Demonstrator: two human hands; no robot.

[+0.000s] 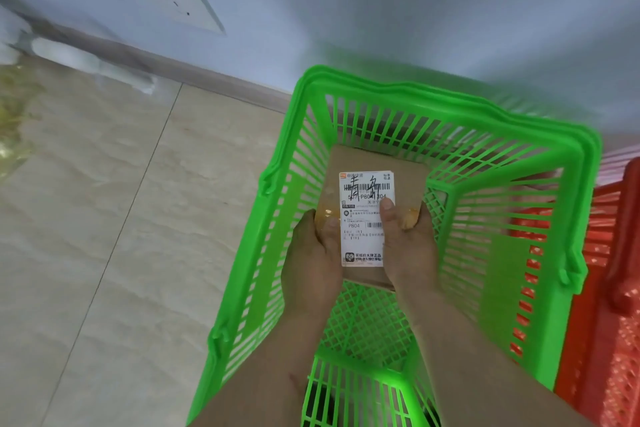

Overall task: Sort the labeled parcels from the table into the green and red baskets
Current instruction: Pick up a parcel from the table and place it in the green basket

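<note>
Labeled cardboard parcel (375, 184) gripped by our left hand (313, 263) and right hand (408, 250) inside green basket (277, 163); early release risks tilted landing against wall.

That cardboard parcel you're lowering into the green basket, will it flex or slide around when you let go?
The parcel looks like a flat cardboard box with straight edges, so probably stiff, not floppy. Left hand and right hand pinch it by one end without visible sag, suggesting it's fairly light. Being flat, it should lie still on the green basket mesh floor rather than roll.
</note>
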